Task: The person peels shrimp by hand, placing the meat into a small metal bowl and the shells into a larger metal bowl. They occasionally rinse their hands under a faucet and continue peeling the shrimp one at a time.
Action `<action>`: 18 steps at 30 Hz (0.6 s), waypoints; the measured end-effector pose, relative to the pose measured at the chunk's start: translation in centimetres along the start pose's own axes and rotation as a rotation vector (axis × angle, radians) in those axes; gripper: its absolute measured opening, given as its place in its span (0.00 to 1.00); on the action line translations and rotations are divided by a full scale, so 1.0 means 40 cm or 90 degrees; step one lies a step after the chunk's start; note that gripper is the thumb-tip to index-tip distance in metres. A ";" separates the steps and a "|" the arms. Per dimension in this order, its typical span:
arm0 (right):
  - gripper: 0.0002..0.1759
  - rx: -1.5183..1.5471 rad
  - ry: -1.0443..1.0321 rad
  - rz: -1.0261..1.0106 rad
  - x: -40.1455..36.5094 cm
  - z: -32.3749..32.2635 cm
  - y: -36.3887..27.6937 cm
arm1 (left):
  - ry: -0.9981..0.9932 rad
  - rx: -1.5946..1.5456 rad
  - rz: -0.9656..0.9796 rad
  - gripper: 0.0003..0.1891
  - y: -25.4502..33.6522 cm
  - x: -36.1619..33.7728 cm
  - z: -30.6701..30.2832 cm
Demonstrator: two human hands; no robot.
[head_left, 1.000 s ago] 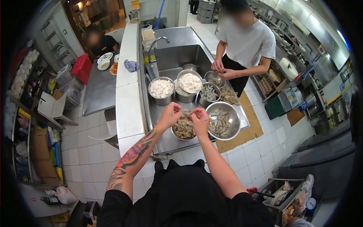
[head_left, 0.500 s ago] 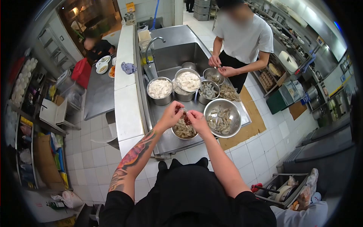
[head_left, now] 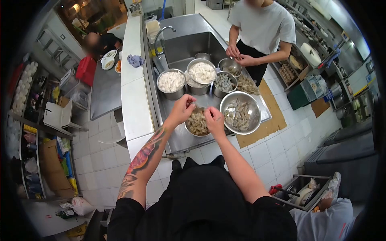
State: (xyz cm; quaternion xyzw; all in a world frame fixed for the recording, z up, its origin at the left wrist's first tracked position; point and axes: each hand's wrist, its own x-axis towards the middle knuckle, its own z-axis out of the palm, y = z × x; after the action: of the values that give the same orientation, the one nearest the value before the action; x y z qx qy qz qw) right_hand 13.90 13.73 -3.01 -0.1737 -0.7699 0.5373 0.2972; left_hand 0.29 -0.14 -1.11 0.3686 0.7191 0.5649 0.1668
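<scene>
My left hand point(head_left: 181, 109) is closed in a pinch over a bowl of brownish shrimp shells point(head_left: 197, 122), with a greyish shrimp partly hidden at its fingertips. On the bowl's right side, my right hand point(head_left: 214, 121) has its fingers pressed together and pointing down; whatever they hold is hidden. A wide steel bowl point(head_left: 257, 110) with unpeeled shrimp point(head_left: 238, 115) stands just right of that hand. Behind my hands, a pot holds grey peeled shrimp point(head_left: 225, 82). Pale, whitish pieces fill two more containers, one pot point(head_left: 172, 95) and one raised bowl point(head_left: 202, 71).
A sink point(head_left: 189, 50) with a curved faucet point(head_left: 161, 38) lies behind the pots. Across the counter, a person in a white shirt point(head_left: 261, 28) works over a small bowl point(head_left: 230, 66) beside a heap of shells point(head_left: 247, 85). Another person sits at the far left table point(head_left: 105, 92).
My hands have moved apart from each other; the left is slightly higher and the right lower, over the bowl. The view has shifted a little, and the co-worker's hands stay together.
</scene>
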 end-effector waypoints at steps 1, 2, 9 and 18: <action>0.10 -0.033 -0.010 0.043 -0.003 -0.002 0.031 | 0.008 0.005 -0.021 0.12 0.007 0.001 -0.007; 0.10 -0.034 -0.011 0.036 -0.002 -0.002 0.063 | 0.012 0.006 -0.015 0.12 0.012 0.004 -0.011; 0.14 -0.123 -0.053 -0.048 0.008 -0.014 0.006 | -0.020 0.017 -0.058 0.08 0.034 -0.001 -0.014; 0.10 -0.167 -0.128 -0.130 0.049 0.012 -0.042 | -0.032 0.008 -0.124 0.11 0.018 0.000 -0.007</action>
State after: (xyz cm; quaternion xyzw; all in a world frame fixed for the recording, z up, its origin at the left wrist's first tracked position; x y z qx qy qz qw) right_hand 12.16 13.92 -1.03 -0.0769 -0.8728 0.4141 0.2466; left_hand 0.34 -0.26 -0.36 0.3123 0.7505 0.5322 0.2365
